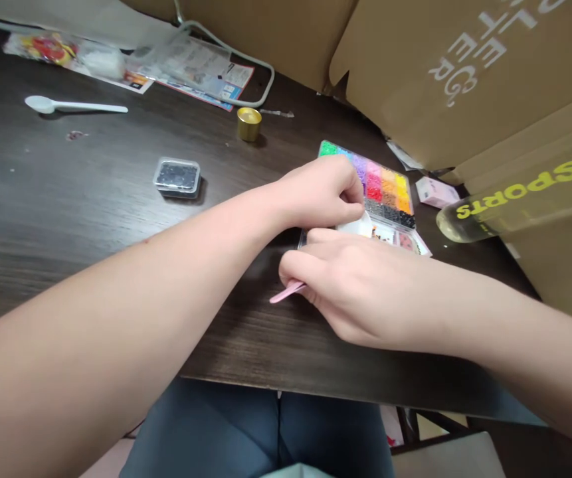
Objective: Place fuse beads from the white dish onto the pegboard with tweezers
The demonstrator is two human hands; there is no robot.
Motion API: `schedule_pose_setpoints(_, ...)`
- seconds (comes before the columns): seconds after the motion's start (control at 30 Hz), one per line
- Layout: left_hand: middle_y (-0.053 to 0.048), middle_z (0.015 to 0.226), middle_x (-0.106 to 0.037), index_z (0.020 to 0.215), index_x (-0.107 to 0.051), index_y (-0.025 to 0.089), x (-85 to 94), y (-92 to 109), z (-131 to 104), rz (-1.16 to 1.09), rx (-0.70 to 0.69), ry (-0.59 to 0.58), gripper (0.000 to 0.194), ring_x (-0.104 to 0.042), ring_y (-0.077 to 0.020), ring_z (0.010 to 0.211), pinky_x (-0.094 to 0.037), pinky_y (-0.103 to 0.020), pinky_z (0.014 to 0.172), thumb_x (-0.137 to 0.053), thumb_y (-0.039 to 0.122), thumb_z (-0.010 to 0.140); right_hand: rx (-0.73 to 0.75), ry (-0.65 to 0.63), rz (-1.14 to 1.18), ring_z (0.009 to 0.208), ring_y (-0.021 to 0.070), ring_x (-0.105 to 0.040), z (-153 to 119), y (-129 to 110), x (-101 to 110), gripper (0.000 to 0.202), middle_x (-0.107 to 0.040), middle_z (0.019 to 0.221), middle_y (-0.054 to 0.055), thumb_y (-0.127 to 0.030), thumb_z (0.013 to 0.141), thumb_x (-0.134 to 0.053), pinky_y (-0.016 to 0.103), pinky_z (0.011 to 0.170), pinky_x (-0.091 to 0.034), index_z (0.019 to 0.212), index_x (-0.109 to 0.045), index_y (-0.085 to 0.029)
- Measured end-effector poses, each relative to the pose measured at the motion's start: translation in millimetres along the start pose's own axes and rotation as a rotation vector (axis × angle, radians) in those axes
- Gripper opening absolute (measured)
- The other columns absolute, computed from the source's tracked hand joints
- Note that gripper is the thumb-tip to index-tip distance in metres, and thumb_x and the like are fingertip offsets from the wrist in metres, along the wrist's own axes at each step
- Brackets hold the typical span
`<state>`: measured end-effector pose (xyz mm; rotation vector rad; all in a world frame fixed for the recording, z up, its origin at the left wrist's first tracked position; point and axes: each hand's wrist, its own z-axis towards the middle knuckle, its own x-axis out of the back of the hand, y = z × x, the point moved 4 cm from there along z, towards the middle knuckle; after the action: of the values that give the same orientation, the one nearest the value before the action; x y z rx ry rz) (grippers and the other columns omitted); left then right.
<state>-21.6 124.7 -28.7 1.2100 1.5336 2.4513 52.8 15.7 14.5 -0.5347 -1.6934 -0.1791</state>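
Note:
My right hand (355,279) is closed round pink tweezers (286,291). Their rear end sticks out to the left, and the tips are hidden behind the hand. Just beyond it, my left hand (323,190) has its thumb and fingers pinched together at the near edge of a bead box (374,186). Whatever lies in that pinch, if anything, is hidden. The box has compartments of small beads sorted by colour. A white piece (357,227) shows between my hands, partly covered. Beside it lies a printed picture sheet (408,240) with small dark and orange bits near it.
To the left stand a small clear box of black beads (177,178), a gold cap (249,125) and a white plastic spoon (76,106). Plastic packets (190,66) lie at the back. A SPORTS bottle (519,199), a small pink box (436,192) and cardboard (465,119) bound the right.

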Motion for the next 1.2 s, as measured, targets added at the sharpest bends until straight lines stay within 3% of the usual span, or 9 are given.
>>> schedule_pose_setpoints(0.23,-0.001,0.077,-0.076,0.08,-0.084,0.021,0.8,2.7,-2.8,0.031,0.037,-0.023,0.017,-0.062,-0.019,0.078,-0.04,-0.038,0.071,-0.068,0.023,0.085,-0.106,-0.108,-0.021,0.075,0.0245,-0.066,18.2,-0.4,-10.7,0.016,-0.073,0.08,0.009,-0.015,0.109,-0.063,0.034,0.066,-0.035,0.111,-0.078,-0.012)
schedule_pose_setpoints(0.37,-0.001,0.076,-0.075,0.077,-0.083,0.02,1.2,2.5,-2.2,0.042,0.04,-0.025,0.015,-0.061,-0.0184,0.078,-0.039,-0.038,0.071,-0.069,0.018,0.083,-0.156,-0.104,0.041,0.068,0.0208,-0.066,20.0,6.1,-14.4,0.018,-0.071,0.075,0.005,-0.006,0.103,-0.063,0.032,0.062,-0.034,0.1,-0.078,-0.016)
schedule_pose_setpoints(0.53,-0.001,0.07,-0.07,0.076,-0.083,0.02,1.4,2.2,-1.2,0.028,0.027,-0.042,0.017,-0.055,-0.0176,0.072,-0.036,-0.04,0.068,-0.069,0.021,0.084,-0.11,0.24,0.182,0.069,0.0181,-0.066,-15.3,19.4,3.6,0.017,-0.075,0.082,0.004,-0.009,0.097,-0.062,0.031,0.064,-0.042,0.094,-0.073,-0.021)
schedule_pose_setpoints(0.67,-0.001,0.064,-0.062,0.071,-0.082,0.018,2.3,5.8,-1.5,0.036,0.028,-0.063,0.019,-0.046,-0.0159,0.066,-0.031,-0.04,0.066,-0.067,0.016,0.083,-0.203,0.295,0.273,0.062,0.0147,-0.062,-51.4,36.8,3.0,0.014,-0.076,0.077,0.0,-0.014,0.1,-0.064,0.029,0.059,-0.043,0.094,-0.072,-0.023)
schedule_pose_setpoints(0.83,0.003,0.063,-0.057,0.08,-0.087,0.017,5.7,9.0,-2.8,0.045,0.082,-0.045,0.018,-0.044,-0.0131,0.066,-0.036,-0.035,0.069,-0.07,0.016,0.085,-0.308,0.31,0.335,0.058,0.0121,-0.061,-70.4,48.2,-3.0,0.015,-0.077,0.075,-0.001,-0.015,0.102,-0.067,0.026,0.057,-0.046,0.098,-0.08,-0.024)
schedule_pose_setpoints(0.97,0.001,0.063,-0.062,0.086,-0.091,0.017,9.3,10.5,-5.1,0.055,0.117,-0.06,0.019,-0.048,-0.0138,0.065,-0.037,-0.035,0.068,-0.073,0.022,0.087,-0.31,0.512,0.305,0.049,0.0095,-0.049,-82.5,44.6,9.5,0.018,-0.065,0.061,-0.007,-0.019,0.105,-0.074,0.026,0.05,-0.043,0.092,-0.084,-0.027)
schedule_pose_setpoints(1.07,-0.001,0.066,-0.067,0.087,-0.092,0.017,11.9,13.2,-7.7,0.027,0.09,-0.047,0.021,-0.051,-0.0137,0.067,-0.038,-0.033,0.068,-0.072,0.024,0.088,-0.359,0.701,0.456,0.086,0.017,-0.079,-95.6,44.6,9.6,0.031,-0.085,0.093,0.0,-0.043,0.12,-0.065,0.029,0.076,-0.062,0.105,-0.09,-0.033)
schedule_pose_setpoints(1.13,-0.001,0.069,-0.071,0.088,-0.093,0.018,12.1,14.3,-9.6,0.002,0.08,-0.049,0.022,-0.057,-0.0139,0.069,-0.04,-0.032,0.068,-0.072,0.026,0.088,-0.4,0.774,0.622,0.111,0.0233,-0.085,-102.5,47.5,-0.3,0.053,-0.089,0.112,0.003,-0.067,0.12,-0.052,0.035,0.097,-0.068,0.109,-0.093,-0.035)
schedule_pose_setpoints(1.2,-0.001,0.074,-0.074,0.091,-0.094,0.019,12.0,14.0,-11.4,-0.018,0.09,-0.067,0.022,-0.062,-0.0151,0.073,-0.041,-0.032,0.069,-0.074,0.028,0.089,-0.456,0.818,0.725,0.086,0.0214,-0.086,-106.1,51.5,-13.2,0.071,-0.088,0.095,0.005,-0.079,0.114,-0.045,0.033,0.082,-0.071,0.094,-0.095,-0.033)
